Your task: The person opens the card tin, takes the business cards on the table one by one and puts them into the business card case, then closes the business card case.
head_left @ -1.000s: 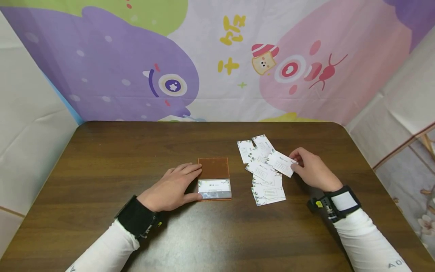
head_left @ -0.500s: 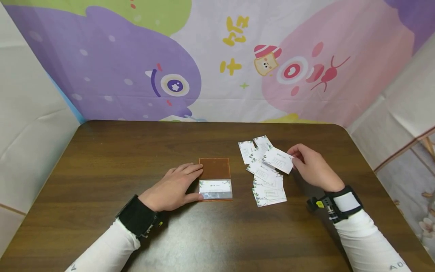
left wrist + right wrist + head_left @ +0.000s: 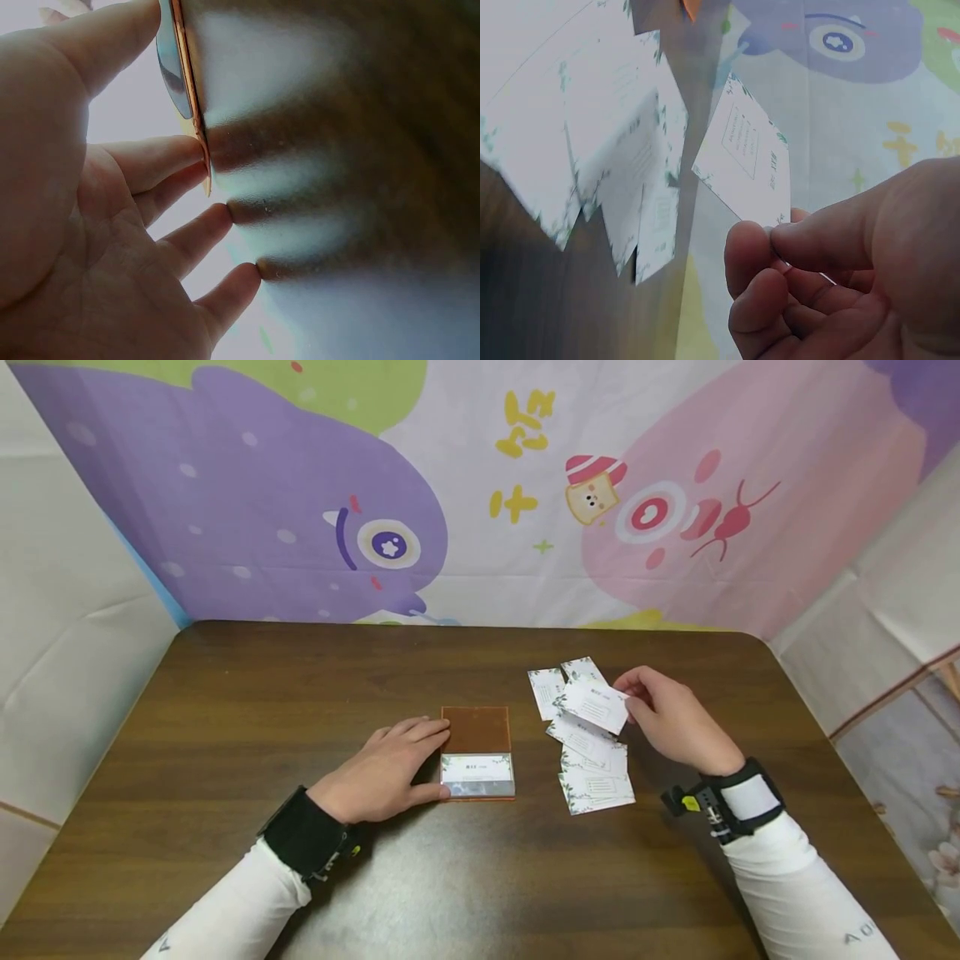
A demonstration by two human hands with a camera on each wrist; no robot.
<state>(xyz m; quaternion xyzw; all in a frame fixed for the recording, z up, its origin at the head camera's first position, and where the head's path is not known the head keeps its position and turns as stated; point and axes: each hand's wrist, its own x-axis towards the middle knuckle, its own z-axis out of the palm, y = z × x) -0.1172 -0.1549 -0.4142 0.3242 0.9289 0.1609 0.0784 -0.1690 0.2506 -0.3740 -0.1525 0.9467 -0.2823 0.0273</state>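
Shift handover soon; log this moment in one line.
right hand: pinches white card | left hand: touches brown holder | holder: printed card inside | loose cards: overlapping on table

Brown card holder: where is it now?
In the head view, the brown card holder lies near centre, touching the left hand, left of the loose cards.

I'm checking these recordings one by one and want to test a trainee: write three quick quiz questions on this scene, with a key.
1. Fill in: by the pile, the ____ hand pinches a card.
2. True or false: no card shows in the holder.
3. What does the left hand touch? a) the pile; b) the holder; c) the pinched card.

Key:
1. right hand
2. False; a stored card shows.
3. b
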